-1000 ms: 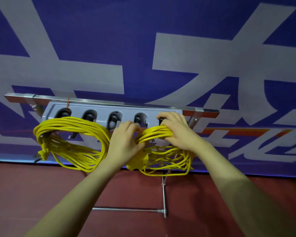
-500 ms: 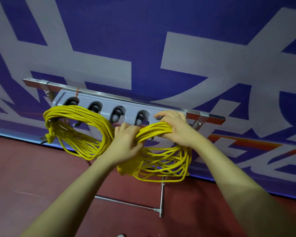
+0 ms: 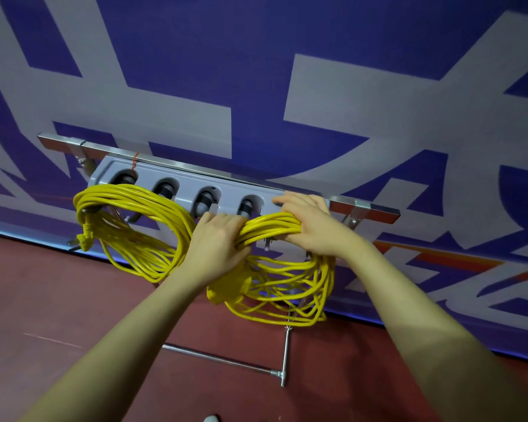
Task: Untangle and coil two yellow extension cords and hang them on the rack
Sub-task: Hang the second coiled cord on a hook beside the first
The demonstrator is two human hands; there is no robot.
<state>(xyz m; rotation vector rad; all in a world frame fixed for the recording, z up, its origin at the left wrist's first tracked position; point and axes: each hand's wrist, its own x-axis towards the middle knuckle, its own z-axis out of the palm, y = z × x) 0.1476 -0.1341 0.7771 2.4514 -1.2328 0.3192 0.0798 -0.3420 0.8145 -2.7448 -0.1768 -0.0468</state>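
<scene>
Start at nine o'clock: your first coiled cord [image 3: 134, 226] already hangs from the leftmost hook of the grey rack [image 3: 189, 185], its loops drooping toward seven o'clock, with its yellow plug [image 3: 84, 239] dangling at the coil's left edge. The rack sits on a metal bar [image 3: 366, 207] that runs slanted across the blue and white banner [image 3: 287, 71] behind it.

Moving toward the centre, your left hand [image 3: 215, 242] grips the second coiled cord [image 3: 287, 287] at the top of its bundle, fingers [image 3: 226, 219] curled over the strands from above and thumb tucked under, so the cord passes straight through your fist. A yellow socket block [image 3: 229, 289] of this cord hangs just below your left wrist, at about six o'clock from the hand.

At three o'clock from it, just beside it on the same bundle, your right hand [image 3: 314, 226] wraps the strands too, fingertips hooked over the top toward the rack's right end and thumb underneath. The stretch of cord between your two hands arches up against the rack face, near the fourth and fifth hooks; whether it sits on a hook cannot be told, since your hands cover that spot. The rest of the loops hang loosely toward five o'clock.

Below them, a metal stand rod [image 3: 285, 354] meets the red floor [image 3: 43, 300].
</scene>
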